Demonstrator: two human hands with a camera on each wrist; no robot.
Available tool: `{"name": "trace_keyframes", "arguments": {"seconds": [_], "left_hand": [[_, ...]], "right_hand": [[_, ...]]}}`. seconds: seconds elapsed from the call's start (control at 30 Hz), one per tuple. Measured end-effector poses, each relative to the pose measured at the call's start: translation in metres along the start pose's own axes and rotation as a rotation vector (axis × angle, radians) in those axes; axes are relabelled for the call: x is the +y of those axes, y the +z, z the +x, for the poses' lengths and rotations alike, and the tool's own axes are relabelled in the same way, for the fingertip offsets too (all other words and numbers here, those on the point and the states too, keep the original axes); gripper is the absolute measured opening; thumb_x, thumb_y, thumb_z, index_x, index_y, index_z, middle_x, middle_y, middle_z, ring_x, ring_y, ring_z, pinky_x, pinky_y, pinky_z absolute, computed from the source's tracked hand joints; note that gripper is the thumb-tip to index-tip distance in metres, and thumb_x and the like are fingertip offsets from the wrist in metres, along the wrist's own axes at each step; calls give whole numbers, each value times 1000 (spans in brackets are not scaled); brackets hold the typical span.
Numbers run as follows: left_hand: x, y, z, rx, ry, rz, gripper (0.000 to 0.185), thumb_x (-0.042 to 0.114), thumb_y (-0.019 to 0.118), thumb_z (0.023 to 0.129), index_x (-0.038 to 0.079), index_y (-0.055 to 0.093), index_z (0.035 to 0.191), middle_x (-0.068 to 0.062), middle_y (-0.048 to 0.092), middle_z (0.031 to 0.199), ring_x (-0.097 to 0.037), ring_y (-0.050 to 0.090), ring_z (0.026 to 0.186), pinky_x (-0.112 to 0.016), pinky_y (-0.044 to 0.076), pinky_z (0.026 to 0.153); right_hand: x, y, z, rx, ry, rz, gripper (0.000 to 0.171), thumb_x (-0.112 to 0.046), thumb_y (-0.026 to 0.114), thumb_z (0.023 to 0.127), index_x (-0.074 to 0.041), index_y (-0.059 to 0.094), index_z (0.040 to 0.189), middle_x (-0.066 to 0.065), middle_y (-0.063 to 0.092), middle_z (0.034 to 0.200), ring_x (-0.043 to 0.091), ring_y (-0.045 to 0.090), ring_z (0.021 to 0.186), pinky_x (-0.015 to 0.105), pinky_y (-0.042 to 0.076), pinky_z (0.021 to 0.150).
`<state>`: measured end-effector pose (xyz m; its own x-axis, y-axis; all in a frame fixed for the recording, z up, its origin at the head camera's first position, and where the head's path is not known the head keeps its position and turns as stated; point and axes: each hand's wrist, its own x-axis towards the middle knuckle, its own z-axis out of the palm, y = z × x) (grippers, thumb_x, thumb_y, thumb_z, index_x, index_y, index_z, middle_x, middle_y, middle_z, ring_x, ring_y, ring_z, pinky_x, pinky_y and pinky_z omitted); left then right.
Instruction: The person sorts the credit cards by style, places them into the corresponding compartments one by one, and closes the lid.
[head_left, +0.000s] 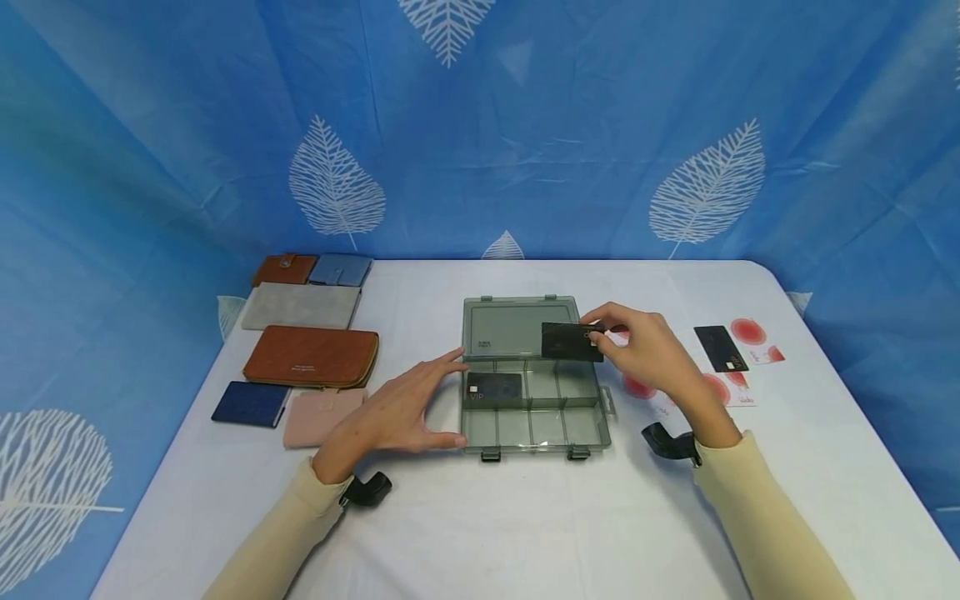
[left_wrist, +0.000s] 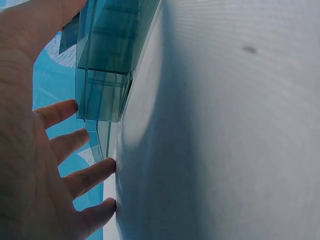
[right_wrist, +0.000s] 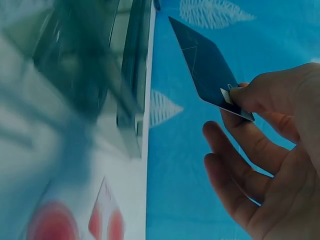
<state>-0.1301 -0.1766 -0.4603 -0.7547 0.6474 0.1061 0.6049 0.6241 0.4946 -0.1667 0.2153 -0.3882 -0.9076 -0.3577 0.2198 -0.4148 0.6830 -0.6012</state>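
Even, bright light is cast from above; soft shadows are thrown toward six o'clock. Edges of the head view are bowed by a wide lens. The box (right_wrist: 90, 65) is smeared by blur at ten o'clock in the right wrist view.

Clear plastic, dark cards, soft wallets

The organizer box (head_left: 534, 417) is smooth, see-through grey-green plastic with a slight gloss; the black card (head_left: 572, 341) pinched above it looks matt and stiff. The table (head_left: 525, 517) wears a plain white cloth, the brown wallet (head_left: 311, 356) looks like grained leather, the backdrop (head_left: 525, 125) printed fabric.
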Motion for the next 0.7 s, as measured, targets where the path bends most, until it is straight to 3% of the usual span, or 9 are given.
{"name": "trace_keyframes", "arguments": {"seconds": [0.23, 0.33, 0.43, 0.47, 0.7], "left_hand": [[0, 1, -1, 1, 0, 6, 106, 66, 83, 82, 13, 42, 164, -7, 27, 178, -33, 40, 157, -62, 40, 121], [0, 1, -1, 4, 0, 7, 105, 65, 84, 82, 13, 43, 164, -7, 27, 178, -33, 40, 157, -62, 39, 121], [0, 2, -1, 6, 2, 8, 105, 65, 83, 82, 14, 43, 164, -7, 27, 178, -33, 40, 157, -62, 39, 121], [0, 2, -1, 7, 4, 7, 105, 66, 83, 82, 14, 43, 164, -7, 27, 178, -33, 40, 157, -63, 39, 121], [0, 2, -2, 5, 3, 7, 105, 67, 82, 82, 15, 42, 164, -6, 27, 178, -33, 40, 156, -63, 40, 120]], "right_hand": [[-17, 16, 0, -50, 13, -8, 23, -7, 71, 104, -11, 76, 126, 10, 79, 116, 40, 72, 116, 62, 55, 101], [-24, 23, 0, -57, 9, 2, 24, -7, 72, 103, -10, 76, 126, 9, 79, 113, 40, 72, 117, 51, 59, 82], [-30, 31, -2, -51, 6, 13, 24, -7, 73, 102, -11, 76, 125, 9, 78, 111, 39, 73, 114, 38, 48, 65], [-32, 34, -2, -50, 4, 12, 24, -7, 74, 101, -11, 76, 124, 9, 79, 110, 39, 74, 112, 36, 43, 62], [-43, 52, -5, -78, -17, -14, 22, -8, 76, 100, -14, 77, 121, 8, 80, 110, 23, 71, 82, 28, 36, 52]]}}
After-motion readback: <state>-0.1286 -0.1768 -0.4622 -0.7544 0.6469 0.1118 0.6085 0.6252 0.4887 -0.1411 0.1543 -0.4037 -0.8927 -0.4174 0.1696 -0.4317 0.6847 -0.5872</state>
